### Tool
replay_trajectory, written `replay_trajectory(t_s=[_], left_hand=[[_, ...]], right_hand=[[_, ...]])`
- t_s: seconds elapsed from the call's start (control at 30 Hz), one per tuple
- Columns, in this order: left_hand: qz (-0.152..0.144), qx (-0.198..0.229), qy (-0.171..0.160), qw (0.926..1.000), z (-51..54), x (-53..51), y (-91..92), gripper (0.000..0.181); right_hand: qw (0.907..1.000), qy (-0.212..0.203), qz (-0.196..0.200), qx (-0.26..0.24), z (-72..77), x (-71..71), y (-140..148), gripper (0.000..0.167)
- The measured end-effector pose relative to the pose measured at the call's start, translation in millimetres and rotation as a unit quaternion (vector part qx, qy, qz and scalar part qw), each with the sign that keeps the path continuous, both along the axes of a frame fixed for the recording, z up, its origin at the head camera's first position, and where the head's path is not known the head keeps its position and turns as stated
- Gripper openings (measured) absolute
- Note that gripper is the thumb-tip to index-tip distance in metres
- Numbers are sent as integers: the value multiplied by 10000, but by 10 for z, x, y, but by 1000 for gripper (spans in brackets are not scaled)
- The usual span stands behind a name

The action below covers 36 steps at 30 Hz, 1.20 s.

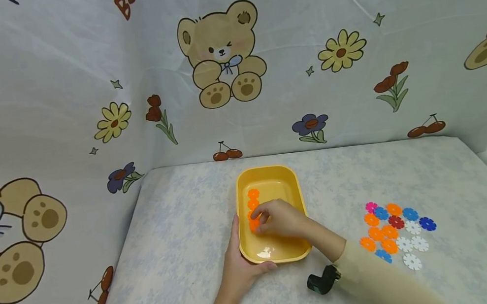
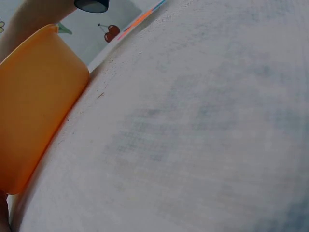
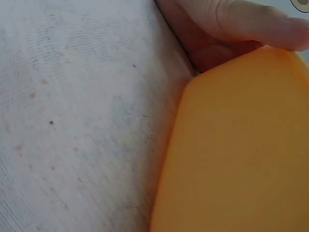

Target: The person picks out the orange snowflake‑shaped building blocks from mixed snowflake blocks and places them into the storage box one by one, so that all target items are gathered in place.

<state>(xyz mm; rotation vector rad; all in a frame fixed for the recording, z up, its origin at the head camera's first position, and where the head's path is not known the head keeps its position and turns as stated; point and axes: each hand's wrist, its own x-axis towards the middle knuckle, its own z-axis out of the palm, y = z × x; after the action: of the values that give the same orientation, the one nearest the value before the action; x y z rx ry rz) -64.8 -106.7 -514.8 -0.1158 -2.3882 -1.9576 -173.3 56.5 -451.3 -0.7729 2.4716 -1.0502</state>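
Note:
A yellow plastic tray (image 1: 276, 255) with rounded corners stands on the table. My left hand (image 1: 238, 266) holds its near left corner, fingers along the left side and thumb at the front edge; that thumb (image 3: 260, 24) shows large against the tray wall (image 3: 236, 145) in the right wrist view. Inside, orange flower-shaped discs (image 1: 253, 193) run in a line along the left side. My right hand (image 1: 283, 217) reaches over the right rim and pinches an orange disc (image 1: 254, 223) at the near end of that line. The fingers partly hide this disc.
Loose flower discs (image 1: 388, 231) in orange, blue, white, red and pink lie in a cluster to the right. A black wrist camera (image 1: 323, 281) sits at the right cuff. A printed cloth (image 1: 284, 118) with bears and flowers hangs behind the table (image 1: 178, 248).

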Motion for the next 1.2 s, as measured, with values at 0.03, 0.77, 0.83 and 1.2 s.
replay_trajectory(t_s=[0.03,0.77,0.83,1.2], left_hand=[[-8,8,13,10000,-4,0,-2,136],[41,-49,-56,10000,-16,0,1,137],[50,-54,-79,9999,-8,2,3,137],[67,-90,-100,9999,9,2,1,136]], right_hand=[[10000,30,12,70,-24,0,-9,25],[9844,1424,-34,1032,-103,92,-87,32],[9839,1454,-48,1037,-110,88,-87,32],[9812,1543,-114,1157,-132,66,-83,30]])
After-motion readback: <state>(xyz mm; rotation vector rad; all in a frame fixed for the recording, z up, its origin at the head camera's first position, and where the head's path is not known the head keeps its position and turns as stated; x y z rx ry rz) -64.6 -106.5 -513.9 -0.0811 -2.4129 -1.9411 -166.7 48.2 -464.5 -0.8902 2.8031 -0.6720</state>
